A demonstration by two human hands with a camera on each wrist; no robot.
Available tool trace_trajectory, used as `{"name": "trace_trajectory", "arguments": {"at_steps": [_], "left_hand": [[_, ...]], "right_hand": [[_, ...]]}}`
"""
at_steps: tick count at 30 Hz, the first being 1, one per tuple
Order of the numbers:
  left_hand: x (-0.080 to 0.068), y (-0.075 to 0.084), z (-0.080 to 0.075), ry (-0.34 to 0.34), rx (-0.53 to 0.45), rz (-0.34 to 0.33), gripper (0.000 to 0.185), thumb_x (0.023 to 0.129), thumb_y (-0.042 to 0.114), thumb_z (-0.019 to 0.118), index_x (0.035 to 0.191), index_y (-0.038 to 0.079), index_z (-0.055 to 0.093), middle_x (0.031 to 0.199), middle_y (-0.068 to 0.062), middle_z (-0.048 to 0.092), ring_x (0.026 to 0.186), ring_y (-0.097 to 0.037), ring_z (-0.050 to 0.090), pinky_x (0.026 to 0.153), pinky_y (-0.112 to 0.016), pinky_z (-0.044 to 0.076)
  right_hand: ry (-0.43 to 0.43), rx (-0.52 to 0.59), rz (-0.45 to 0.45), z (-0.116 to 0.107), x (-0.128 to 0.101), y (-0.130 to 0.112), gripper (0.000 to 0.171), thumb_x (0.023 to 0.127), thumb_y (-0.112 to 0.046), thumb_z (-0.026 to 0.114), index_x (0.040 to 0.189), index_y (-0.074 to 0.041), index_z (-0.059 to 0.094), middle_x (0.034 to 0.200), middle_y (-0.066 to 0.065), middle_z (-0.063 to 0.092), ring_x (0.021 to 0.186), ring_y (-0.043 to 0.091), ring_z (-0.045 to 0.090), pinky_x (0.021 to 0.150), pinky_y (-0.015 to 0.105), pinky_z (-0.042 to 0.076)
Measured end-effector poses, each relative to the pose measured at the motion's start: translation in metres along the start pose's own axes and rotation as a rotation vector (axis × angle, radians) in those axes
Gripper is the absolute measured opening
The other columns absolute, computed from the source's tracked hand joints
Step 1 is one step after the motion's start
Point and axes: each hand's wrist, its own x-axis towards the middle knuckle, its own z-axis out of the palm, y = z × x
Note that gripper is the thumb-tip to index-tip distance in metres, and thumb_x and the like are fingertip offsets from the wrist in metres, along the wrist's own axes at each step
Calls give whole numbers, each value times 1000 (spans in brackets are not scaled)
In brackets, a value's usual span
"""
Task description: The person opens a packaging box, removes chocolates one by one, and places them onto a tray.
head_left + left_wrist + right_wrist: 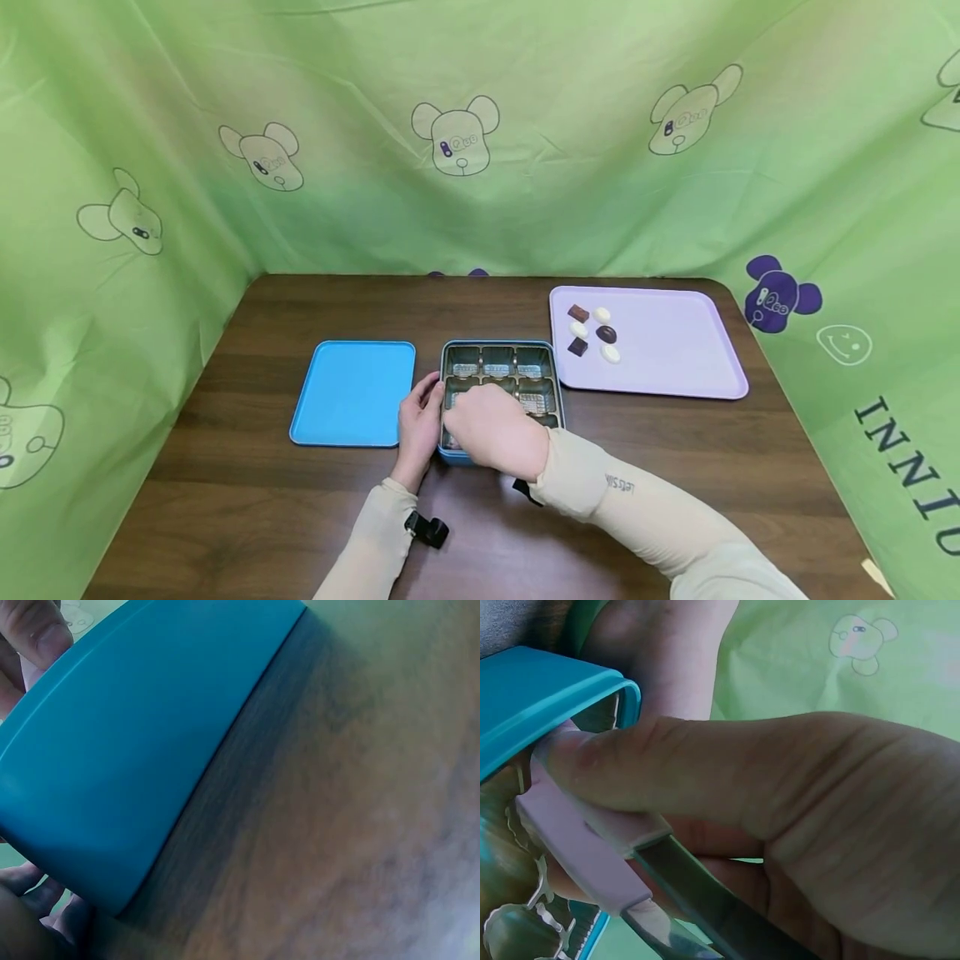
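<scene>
A blue square box (556, 367) stands mid-table, with a dark, shiny divided insert (534, 367) inside. My left hand (420, 421) holds the box at its left side; in the left wrist view the thumb (46, 641) lies at the rim and the fingers show past the lower corner. Over the front left of the insert, my right hand (495, 425) grips metal tongs (690, 900) with pink tips (585, 847). The right thumb presses along those tips, which reach down inside the box wall. The hand hides the compartments beneath it, and whatever lies between the tips is hidden.
A lilac tray (667, 350) at the back right bears several chocolates (606, 334), white, brown and dark, grouped on its left. Left of the box lies a flat blue lid (356, 396). A green printed curtain (337, 208) hangs around the wooden table (225, 500).
</scene>
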Motion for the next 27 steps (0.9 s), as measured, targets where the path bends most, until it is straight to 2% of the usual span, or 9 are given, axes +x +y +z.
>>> {"name": "trace_trajectory", "arguments": {"at_steps": [3, 10, 15, 18, 24, 27], "left_hand": [[-2, 4, 0, -1, -16, -4, 35, 104, 17, 60, 132, -4, 63, 125, -24, 67, 113, -34, 66, 93, -46, 54], [-17, 43, -3, -14, 2, 10, 32, 103, 7, 58, 129, -11, 62, 124, -28, 66, 114, -38, 65, 93, -45, 54], [-19, 48, -3, -15, 12, 0, 33, 103, 7, 57, 130, -11, 61, 124, -28, 66, 115, -38, 64, 95, -46, 53], [-16, 43, -2, -16, 13, -11, 33, 103, 7, 57, 131, -11, 61, 124, -29, 66, 116, -39, 64, 95, -47, 52], [-3, 13, 2, -7, 6, -11, 35, 104, 11, 57, 133, -8, 60, 126, -28, 65, 116, -38, 64, 95, -49, 52], [-1, 4, 2, 4, 0, -1, 35, 104, 14, 59, 133, -5, 62, 125, -25, 66, 116, -35, 65, 95, -47, 53]], "right_hand": [[-1, 5, -2, 0, 0, -1, 15, 90, -28, 75, 82, -17, 79, 71, -1, 69, 61, 20, 64, 54, 36, 55], [-42, 23, 11, 2, 2, 0, 20, 93, -35, 73, 83, -18, 79, 76, -1, 71, 66, 22, 66, 58, 38, 57], [-15, 22, 7, 2, 1, 0, 19, 92, -34, 73, 82, -19, 79, 73, -1, 70, 65, 22, 66, 56, 38, 56], [-6, 20, 9, 2, 0, 0, 19, 92, -34, 73, 82, -19, 79, 73, -1, 70, 65, 22, 66, 56, 38, 56], [5, 8, 12, 2, -1, 0, 18, 92, -31, 72, 83, -18, 79, 77, 0, 71, 67, 22, 67, 57, 39, 57], [15, 3, 5, 3, -2, 1, 18, 92, -31, 73, 83, -17, 79, 76, 1, 71, 66, 22, 67, 56, 39, 57]]}}
